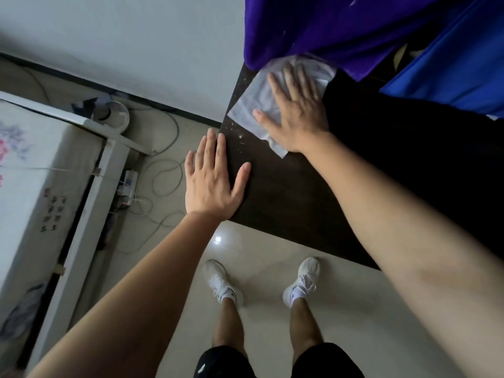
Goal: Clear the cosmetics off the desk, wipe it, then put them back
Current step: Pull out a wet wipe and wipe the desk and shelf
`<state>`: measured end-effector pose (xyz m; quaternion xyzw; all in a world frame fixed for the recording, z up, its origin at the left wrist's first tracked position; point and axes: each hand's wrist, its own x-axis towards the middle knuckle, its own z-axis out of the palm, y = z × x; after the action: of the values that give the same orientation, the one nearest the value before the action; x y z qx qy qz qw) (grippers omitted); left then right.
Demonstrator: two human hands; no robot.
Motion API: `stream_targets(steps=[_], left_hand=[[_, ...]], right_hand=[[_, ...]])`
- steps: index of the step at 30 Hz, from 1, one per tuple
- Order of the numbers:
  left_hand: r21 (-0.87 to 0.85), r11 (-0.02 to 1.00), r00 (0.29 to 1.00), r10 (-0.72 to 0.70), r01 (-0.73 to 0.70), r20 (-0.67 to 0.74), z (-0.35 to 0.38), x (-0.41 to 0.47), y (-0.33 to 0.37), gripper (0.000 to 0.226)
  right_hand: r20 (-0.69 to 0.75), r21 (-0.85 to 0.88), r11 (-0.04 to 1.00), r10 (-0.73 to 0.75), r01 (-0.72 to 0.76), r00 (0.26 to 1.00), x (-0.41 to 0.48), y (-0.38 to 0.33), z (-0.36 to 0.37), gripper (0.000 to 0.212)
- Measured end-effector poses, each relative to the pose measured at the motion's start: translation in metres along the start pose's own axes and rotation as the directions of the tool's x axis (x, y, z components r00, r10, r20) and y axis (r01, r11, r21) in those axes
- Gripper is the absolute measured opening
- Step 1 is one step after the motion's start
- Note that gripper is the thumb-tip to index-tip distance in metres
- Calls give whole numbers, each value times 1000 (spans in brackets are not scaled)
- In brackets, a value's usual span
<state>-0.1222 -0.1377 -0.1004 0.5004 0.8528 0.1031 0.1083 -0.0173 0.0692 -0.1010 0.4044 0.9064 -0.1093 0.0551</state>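
The right hand (293, 115) covers the middle of the white wipe (255, 105); purple cloth (327, 31) hides the surface (286, 192) behind the wipe.

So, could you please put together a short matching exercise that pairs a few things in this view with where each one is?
Things:
1. left hand
2. right hand
3. wipe
4. purple cloth

Places:
A. pinned flat under a palm
B. hanging over the desk's far end
C. flat on the desk's left edge
D. pressing down on the white sheet

Pairs: 1-C, 2-D, 3-A, 4-B
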Motion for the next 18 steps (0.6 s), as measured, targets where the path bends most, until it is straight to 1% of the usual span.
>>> stream_targets(steps=[2,4,6,7,9,10,12,14,15,17,18], left_hand=[[-13,1000,1000,2,-2,-3,0,0,1,79],[-16,1000,1000,5,-5,-7,-1,-1,1,79],[-11,1000,1000,5,-5,-2,-2,0,1,79],[-6,1000,1000,9,-9,1,-2,0,2,79],[3,1000,1000,13,-13,4,-1,0,2,80],[3,1000,1000,17,-17,4,0,0,2,80],[3,1000,1000,22,-22,-5,1,0,1,81],[12,999,999,30,-30,-15,2,0,-1,81],[17,999,999,35,-35,-18,3,-1,-1,81],[24,999,999,45,-44,-27,4,-2,0,80],[27,999,998,48,-47,-31,4,-2,0,79]], right_hand=[[19,-33,994,-108,108,994,-20,-8,4,84],[32,-36,977,-207,208,978,-62,-1,12,81],[35,-27,974,-224,225,974,-118,17,21,79],[35,-34,980,-193,194,981,-145,32,24,77],[18,-39,997,-72,72,997,-183,70,28,78],[7,-29,999,18,-18,1000,-197,91,27,80],[-18,-16,980,196,-196,980,-209,123,22,83],[-56,9,939,345,-345,937,-201,134,19,84],[-79,39,903,430,-428,899,-192,129,19,83],[-106,106,812,583,-574,805,-170,106,20,81],[-112,124,792,609,-597,785,-162,90,22,80]])
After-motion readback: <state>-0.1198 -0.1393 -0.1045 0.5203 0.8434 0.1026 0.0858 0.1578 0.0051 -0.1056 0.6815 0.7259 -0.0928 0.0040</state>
